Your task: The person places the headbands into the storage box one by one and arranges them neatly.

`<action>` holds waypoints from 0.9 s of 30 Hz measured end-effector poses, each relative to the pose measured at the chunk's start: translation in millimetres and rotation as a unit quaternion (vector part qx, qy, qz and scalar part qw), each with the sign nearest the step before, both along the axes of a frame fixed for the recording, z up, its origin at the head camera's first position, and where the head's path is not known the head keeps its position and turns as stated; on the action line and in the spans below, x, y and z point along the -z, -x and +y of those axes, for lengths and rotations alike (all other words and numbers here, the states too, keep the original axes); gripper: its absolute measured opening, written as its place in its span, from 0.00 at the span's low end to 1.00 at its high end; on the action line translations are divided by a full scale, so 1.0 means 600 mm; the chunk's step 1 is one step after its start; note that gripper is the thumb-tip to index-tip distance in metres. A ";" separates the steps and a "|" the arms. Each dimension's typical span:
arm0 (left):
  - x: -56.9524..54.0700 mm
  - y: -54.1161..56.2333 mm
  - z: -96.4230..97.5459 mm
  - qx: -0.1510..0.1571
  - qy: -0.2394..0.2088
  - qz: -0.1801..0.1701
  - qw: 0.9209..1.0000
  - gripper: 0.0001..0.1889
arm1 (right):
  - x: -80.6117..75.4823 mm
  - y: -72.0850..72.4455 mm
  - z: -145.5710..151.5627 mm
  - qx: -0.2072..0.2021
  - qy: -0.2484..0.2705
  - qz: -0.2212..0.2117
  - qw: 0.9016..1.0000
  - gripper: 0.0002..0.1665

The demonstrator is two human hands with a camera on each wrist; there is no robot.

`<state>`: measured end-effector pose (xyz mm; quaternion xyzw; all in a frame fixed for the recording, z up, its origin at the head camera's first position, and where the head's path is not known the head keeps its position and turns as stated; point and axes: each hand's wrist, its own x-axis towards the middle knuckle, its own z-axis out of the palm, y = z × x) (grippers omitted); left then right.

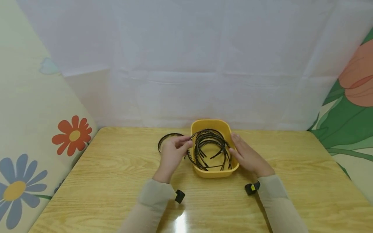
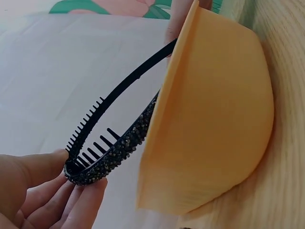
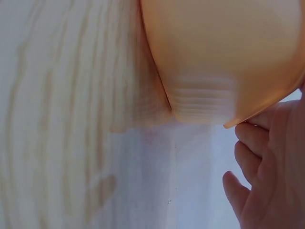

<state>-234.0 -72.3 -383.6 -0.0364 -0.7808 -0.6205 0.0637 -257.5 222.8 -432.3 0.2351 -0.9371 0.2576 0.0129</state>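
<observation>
My left hand (image 1: pixel 172 155) pinches a black headband (image 2: pixel 121 150) between thumb and fingers at its curved top. Comb teeth line the band's inside, and dark glittering beads cover part of its outside. Its ends reach over the left rim of a yellow plastic basin (image 1: pixel 212 174), where the wall hides them in the left wrist view. Inside the basin lie several black toothed headbands (image 1: pixel 209 142), looped over one another. At the basin's right rim, my right hand (image 1: pixel 250 158) rests with fingers extended, their tips right at the edge.
Another black headband (image 1: pixel 170 134) lies on the wooden table (image 1: pixel 116 181) left of the basin, partly behind my left hand. A white cloth (image 1: pixel 175 81) hangs along the table's back edge. Flower-patterned panels (image 1: pixel 29 129) flank both sides.
</observation>
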 end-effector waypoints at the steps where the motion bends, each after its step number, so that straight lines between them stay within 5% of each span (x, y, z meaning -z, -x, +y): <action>1: 0.003 0.003 0.003 0.004 0.000 -0.006 1.000 0.14 | 0.001 0.000 0.000 0.000 0.000 -0.001 1.000 0.41; 6: 0.009 0.013 0.020 0.021 0.023 -0.017 0.999 0.14 | 0.002 0.000 -0.001 -0.001 0.002 -0.001 1.000 0.40; 16: 0.007 0.025 0.045 0.021 0.131 0.034 0.991 0.14 | 0.002 0.003 0.000 0.000 0.002 0.001 1.000 0.40; 27: 0.018 0.037 0.059 0.038 0.223 0.081 0.971 0.11 | 0.005 0.004 0.000 0.000 0.005 0.004 1.000 0.41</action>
